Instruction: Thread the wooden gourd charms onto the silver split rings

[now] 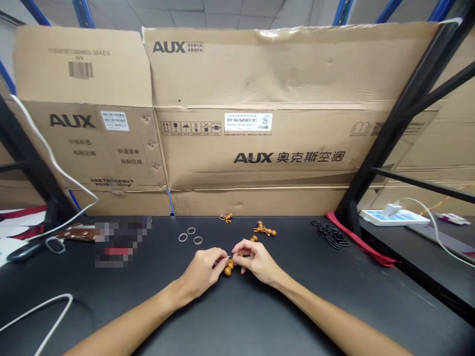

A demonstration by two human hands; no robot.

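Wooden gourd charm (228, 268), top hidden by fingers: left hand (200, 271) pinching it, right hand (258, 261) alongside, its grip unclear; pixelated patch (122, 241) unreadable.

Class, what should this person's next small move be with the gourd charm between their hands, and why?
Probably take a metal ring with the left hand: the right hand can keep the wooden gourd charm pinched, and three lie loose beyond that hand.

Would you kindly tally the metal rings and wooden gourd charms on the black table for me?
Metal rings: 3
Wooden gourd charms: 3
Total: 6
A brown piece behind the right hand is too small to tell; uncounted.
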